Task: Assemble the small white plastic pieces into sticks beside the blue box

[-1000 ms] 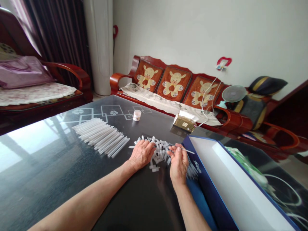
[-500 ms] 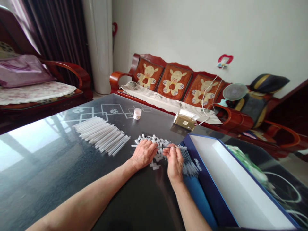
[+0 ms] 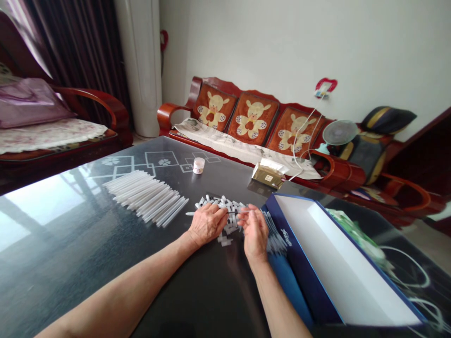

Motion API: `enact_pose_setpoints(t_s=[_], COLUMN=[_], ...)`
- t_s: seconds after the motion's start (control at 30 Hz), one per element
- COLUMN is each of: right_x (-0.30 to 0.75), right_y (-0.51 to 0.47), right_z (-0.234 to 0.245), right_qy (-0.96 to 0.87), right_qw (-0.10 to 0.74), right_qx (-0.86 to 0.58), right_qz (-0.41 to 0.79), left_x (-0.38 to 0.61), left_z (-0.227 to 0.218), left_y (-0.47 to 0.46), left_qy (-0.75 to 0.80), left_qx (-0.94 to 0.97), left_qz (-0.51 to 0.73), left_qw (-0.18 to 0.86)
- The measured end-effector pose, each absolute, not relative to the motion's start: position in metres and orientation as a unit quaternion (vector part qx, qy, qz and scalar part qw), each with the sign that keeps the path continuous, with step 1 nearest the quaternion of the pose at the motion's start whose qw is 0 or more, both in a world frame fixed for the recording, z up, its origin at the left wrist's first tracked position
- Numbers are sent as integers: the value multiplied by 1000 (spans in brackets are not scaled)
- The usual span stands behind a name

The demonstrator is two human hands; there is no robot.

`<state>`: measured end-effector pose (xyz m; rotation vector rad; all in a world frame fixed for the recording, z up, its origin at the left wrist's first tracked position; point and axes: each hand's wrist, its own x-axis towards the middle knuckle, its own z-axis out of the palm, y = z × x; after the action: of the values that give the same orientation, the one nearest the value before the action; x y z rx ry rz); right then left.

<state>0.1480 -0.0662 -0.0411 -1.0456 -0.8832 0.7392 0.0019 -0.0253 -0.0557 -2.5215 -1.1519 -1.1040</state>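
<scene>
My left hand (image 3: 208, 223) is closed around a slim pale pen barrel (image 3: 190, 214), whose pointed end sticks out to the left. A thin dark pen refill (image 3: 233, 212) runs from its right side toward my right hand (image 3: 254, 230). The thumb and index finger of my right hand pinch the refill's far end, with the other fingers loosely curled. Beneath and behind both hands lies a heap of small white and grey pen caps (image 3: 230, 229). Several thin clear refills (image 3: 276, 239) lie beside my right hand, partly hidden by it.
White pen barrels (image 3: 146, 195) lie in a row on the dark glossy table (image 3: 70, 244). A small round jar (image 3: 198, 165) and a tissue pack (image 3: 268, 174) stand farther back. On the right is a long blue box (image 3: 296, 244) with a white interior, beside a green-white packet (image 3: 355, 234).
The refill stretch that showed past my right fingers no longer shows there. My right fingers have spread slightly. The whole view has shifted a little.
</scene>
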Motion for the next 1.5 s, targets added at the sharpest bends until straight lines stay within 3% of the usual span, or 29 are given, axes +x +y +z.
enact_pose_setpoints(t_s=[0.17, 0.47, 0.77, 0.97, 1.1, 1.3, 1.5], right_x=[155, 149, 146, 158, 161, 157, 159], right_y=[-61, -58, -64, -66, -68, -70, -66], right_z=[-39, -49, -57, -50, -48, -50, -54], right_qy=[-284, -267, -495, -628, -723, -754, -761], right_qw=[759, 728, 581, 508, 397, 301, 316], right_qx=[-436, -465, -586, -586, -565, -576, -561], right_qz=[390, 428, 273, 63, -31, -94, -78], left_x=[3, 3, 4, 1, 1, 2, 3], left_z=[-55, -58, -62, -63, -62, -62, -62], left_y=[-24, -22, -20, -18, -17, -19, -19], left_qy=[-370, -314, -301, -365, -377, -372, -373], left_qx=[-844, -868, -867, -830, -826, -831, -830], left_qz=[-379, -376, -390, -406, -403, -401, -402], left_qw=[89, 78, 79, 117, 116, 102, 101])
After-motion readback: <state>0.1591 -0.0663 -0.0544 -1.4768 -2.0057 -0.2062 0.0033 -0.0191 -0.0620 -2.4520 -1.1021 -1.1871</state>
